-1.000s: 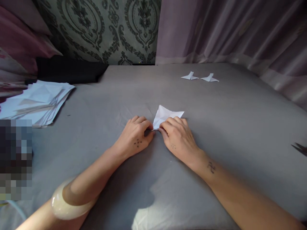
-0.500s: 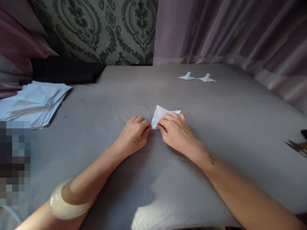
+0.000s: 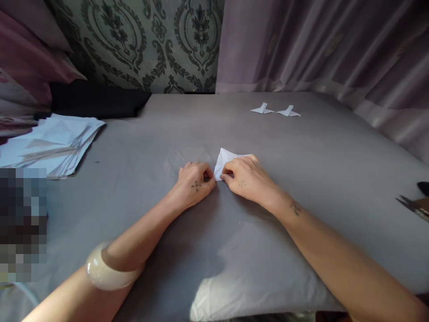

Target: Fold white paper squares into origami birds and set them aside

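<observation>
A small white folded paper (image 3: 227, 156) lies on the grey cloth between my hands, its peak pointing away from me. My left hand (image 3: 196, 181) pinches its lower left corner between thumb and forefinger. Over the right part of the paper rests my right hand (image 3: 246, 176), thumb and curled fingers closed on it and covering much of it. The paper's lower right portion is hidden under that hand. Two folded paper birds (image 3: 263, 108) stand farther back on the right, side by side.
A stack of white paper sheets (image 3: 63, 138) lies at the left, in front of a black cloth (image 3: 97, 100). Scissors (image 3: 410, 206) lie at the right edge. Pinkish curtains (image 3: 284, 44) border the back and right of the grey-covered surface (image 3: 150, 138). A blurred patch covers the lower left.
The left hand has shifted slightly right, its thumb and forefinger now forming a rounder loop at the paper's corner. The right hand's fingers are a little more curled. The view has shifted slightly.
</observation>
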Available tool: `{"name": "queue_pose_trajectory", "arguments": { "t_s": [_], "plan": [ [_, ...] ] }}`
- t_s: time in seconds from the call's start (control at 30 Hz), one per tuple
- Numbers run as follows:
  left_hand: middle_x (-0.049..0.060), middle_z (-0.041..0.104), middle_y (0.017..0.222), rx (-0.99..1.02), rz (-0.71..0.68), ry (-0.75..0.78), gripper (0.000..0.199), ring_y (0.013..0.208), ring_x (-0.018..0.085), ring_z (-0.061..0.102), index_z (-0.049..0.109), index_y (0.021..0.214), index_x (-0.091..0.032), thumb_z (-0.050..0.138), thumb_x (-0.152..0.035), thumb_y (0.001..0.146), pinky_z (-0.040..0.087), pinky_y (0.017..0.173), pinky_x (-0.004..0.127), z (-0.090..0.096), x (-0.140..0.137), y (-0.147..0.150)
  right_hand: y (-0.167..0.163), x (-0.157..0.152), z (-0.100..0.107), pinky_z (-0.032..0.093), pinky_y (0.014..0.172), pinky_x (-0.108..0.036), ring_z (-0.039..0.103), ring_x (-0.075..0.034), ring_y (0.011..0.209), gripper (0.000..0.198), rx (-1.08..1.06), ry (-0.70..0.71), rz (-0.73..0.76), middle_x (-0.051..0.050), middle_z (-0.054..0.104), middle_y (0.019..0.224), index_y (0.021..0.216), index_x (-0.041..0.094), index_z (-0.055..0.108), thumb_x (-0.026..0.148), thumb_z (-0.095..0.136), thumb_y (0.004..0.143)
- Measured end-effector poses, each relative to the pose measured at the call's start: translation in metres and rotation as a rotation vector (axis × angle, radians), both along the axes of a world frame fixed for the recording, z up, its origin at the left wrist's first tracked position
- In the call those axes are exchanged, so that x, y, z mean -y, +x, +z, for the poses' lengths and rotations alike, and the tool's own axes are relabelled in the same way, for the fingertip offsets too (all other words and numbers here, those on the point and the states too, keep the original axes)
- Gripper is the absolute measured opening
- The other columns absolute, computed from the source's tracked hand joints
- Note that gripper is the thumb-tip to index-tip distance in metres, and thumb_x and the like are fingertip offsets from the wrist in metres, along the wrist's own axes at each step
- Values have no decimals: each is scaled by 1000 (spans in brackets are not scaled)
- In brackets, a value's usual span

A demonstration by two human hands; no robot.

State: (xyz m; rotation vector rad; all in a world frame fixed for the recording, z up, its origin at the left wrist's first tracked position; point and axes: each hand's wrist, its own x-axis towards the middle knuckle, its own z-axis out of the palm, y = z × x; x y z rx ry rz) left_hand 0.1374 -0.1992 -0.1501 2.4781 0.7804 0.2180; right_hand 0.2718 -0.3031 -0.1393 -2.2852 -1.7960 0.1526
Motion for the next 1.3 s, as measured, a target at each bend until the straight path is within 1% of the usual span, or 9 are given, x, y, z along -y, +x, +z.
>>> {"name": "queue_pose_trajectory", "arguments": {
  "t_s": [0.1,0.37,0.53,0.63,0.73,0.87,1.1,1.2,1.3],
  "plan": [
    [3,62,80,16,67,-62,13,83,22,55,61,80,-19,61,-30,73,44,75,38,-2,-5,-1,2,-4,5,35,77,-32,59,-17,77,12,-25,-54,2,-1,68,75,73,21,65,23,59,83],
    [-2,53,65,35,118,-336,12,57,12,48,65,76,-19,61,-21,65,36,49,22,-7,-16,6,5,-26,30,36,65,-30,58,-16,65,5,-72,-361,-35,-1,65,70,74,22,65,25,63,78],
    [-4,52,60,145,195,-427,22,49,10,44,65,82,-18,50,-13,66,33,44,21,-5,-14,-2,3,-30,34,37,66,-30,59,-17,64,7,-31,-389,-8,-3,65,67,74,22,68,26,63,78],
    [-1,58,68,314,126,-269,26,58,11,52,67,85,-18,47,-11,69,42,54,23,-1,-9,-9,2,-30,34,37,65,-29,59,-16,64,7,-25,-399,-12,-3,66,68,75,22,69,25,63,76],
    [3,63,87,405,-169,-22,30,77,14,59,69,86,-19,45,-6,72,48,71,27,0,0,-12,2,-32,36,37,61,-28,60,-16,65,8,-27,-417,-1,-4,67,70,76,22,70,24,62,75],
    [9,65,97,247,-447,257,33,91,21,60,67,97,-16,40,-6,80,50,83,35,-5,10,-14,3,-35,38,37,58,-26,61,-16,67,14,-49,-440,11,-3,70,78,77,23,70,16,60,71],
    [12,62,99,63,-472,397,32,94,24,58,65,102,-11,37,-8,87,52,83,38,-7,13,-14,2,-39,43,39,59,-27,62,-17,69,16,-62,-502,-7,-6,71,81,82,20,73,16,62,70],
    [11,61,98,42,-471,392,31,92,23,58,65,100,-13,37,-9,88,51,82,36,-5,15,-14,10,-31,43,39,60,-26,60,-16,67,11,-161,-352,67,-3,69,76,78,21,72,24,62,75],
    [9,61,95,4,-461,391,30,92,22,57,65,100,-14,38,-9,88,51,82,36,-2,17,-13,15,-9,35,39,63,-24,59,-13,69,21,-292,164,14,-1,69,77,81,21,70,30,52,85]
  ]
}}
